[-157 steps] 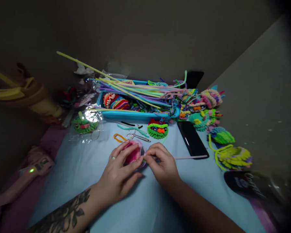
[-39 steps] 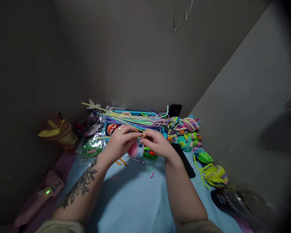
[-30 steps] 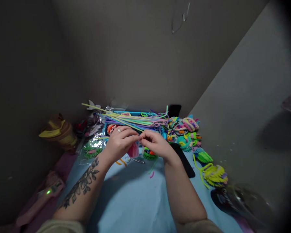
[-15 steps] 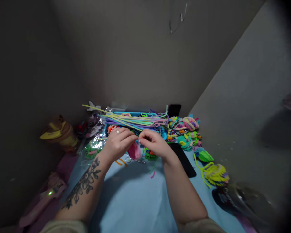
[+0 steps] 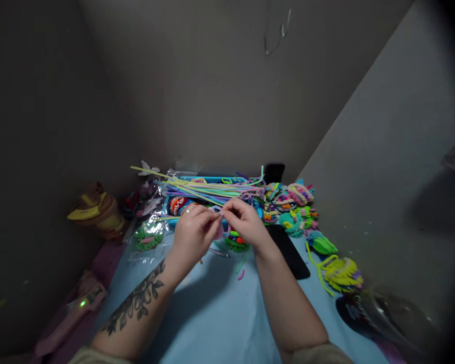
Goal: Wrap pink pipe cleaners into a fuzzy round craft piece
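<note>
Fingertips of my left hand [image 5: 194,230] and my right hand [image 5: 244,222] meet in a pinch above the table. Between them is a pale pink and lilac pipe cleaner piece [image 5: 220,232], mostly hidden by the fingers. A lilac strand curves up behind the fingertips. Just below the hands, a silver metal tool [image 5: 219,252] lies on the blue cloth [image 5: 212,313], its kind too small to tell. A green fuzzy piece with red and orange bits [image 5: 236,241] rests beneath my right hand.
Long pastel pipe cleaners [image 5: 212,188] lie across a blue tray [image 5: 174,221]. Colourful fuzzy pieces [image 5: 291,222] line the right side beside a black phone-like slab [image 5: 288,252]. A clear plastic bag [image 5: 147,237] and a brown-yellow pot-like container [image 5: 98,212] stand left.
My left hand has turned and now covers most of the pink piece that hung below the fingers. Both hands remain pinched together. The view has shifted slightly.
</note>
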The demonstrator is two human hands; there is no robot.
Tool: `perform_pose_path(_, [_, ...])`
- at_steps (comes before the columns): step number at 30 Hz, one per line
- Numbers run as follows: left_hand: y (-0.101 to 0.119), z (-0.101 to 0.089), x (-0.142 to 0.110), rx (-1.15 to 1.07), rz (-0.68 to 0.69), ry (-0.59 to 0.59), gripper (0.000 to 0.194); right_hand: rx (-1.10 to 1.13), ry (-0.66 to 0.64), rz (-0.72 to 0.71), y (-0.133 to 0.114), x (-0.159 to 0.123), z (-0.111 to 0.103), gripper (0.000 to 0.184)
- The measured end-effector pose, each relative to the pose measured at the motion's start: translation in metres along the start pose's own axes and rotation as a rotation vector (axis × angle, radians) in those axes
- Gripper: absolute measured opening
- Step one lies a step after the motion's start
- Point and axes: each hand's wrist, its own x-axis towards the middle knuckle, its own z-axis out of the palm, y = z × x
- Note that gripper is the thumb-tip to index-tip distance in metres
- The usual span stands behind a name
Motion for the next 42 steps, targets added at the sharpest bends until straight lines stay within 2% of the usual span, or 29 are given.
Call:
perform_pose_path(6, [0.001,0.004,0.0,-0.068,-0.036,0.027,0.012,0.085,0.081,0.036,0.003,0.002,0.005,0.012])
perform_pose_path(10, [-0.004,0.001,0.005,-0.102,-0.134,0.036,0.008,0.176,0.055,0.059,0.005,0.003,0.006,0.011])
perform_pose_path(12, [-0.006,0.0,0.005,-0.088,-0.151,-0.012,0.007,0.153,0.045,0.045,0.006,0.003,0.006,0.01])
perform_pose_path(15, [-0.008,0.002,0.004,-0.053,-0.126,-0.091,0.007,0.098,0.022,0.03,0.007,0.004,0.006,0.009])
perform_pose_path(18, [-0.013,0.002,0.004,-0.024,-0.094,-0.119,0.008,0.076,-0.035,0.057,0.007,0.004,0.003,0.011])
perform_pose_path(24, [-0.021,-0.005,0.007,0.036,-0.017,-0.276,0.008,-0.027,-0.166,0.068,0.007,0.001,-0.008,0.01])
perform_pose_path(30, [-0.02,-0.01,0.007,0.131,0.061,-0.336,0.006,-0.124,-0.171,0.001,0.007,0.0,-0.008,0.006])
perform_pose_path(36, [-0.024,-0.015,0.009,0.223,0.181,-0.379,0.009,-0.087,-0.248,0.044,0.013,0.0,-0.006,0.004])
perform_pose_path(39, [-0.024,-0.016,0.009,0.245,0.191,-0.426,0.011,-0.078,-0.26,0.082,0.016,0.0,-0.005,0.005])
perform_pose_path(42, [-0.023,-0.017,0.01,0.242,0.182,-0.475,0.011,-0.095,-0.249,0.058,0.015,0.0,-0.003,0.008])
